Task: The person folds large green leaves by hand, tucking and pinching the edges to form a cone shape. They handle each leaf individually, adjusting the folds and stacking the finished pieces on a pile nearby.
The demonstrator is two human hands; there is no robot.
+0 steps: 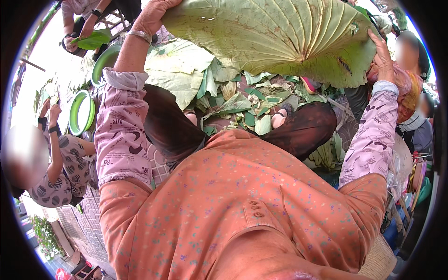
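Note:
A large pale-green lotus leaf (261, 39) is stretched out in front of me, its ribs fanning from a centre low on its right part. Small brown-edged tears and dark patches mark it. At the leaf's upper left edge my left hand (154, 17) is closed on it, with a bracelet at the wrist; the fingertips are partly cut off by the picture's top. My right hand (382, 52) pinches the right edge, some fingers hidden behind the leaf. Below it, leaf scraps (233, 105) lie heaped between my feet, beside large flattened leaves (175, 70) on the left.
Two green basins (80, 112) stand at the left. A person in a patterned top (60, 179) sits nearby at the left; another at the upper left holds a green leaf (94, 40). More people and bags crowd the right side, near a woven seat (379, 257).

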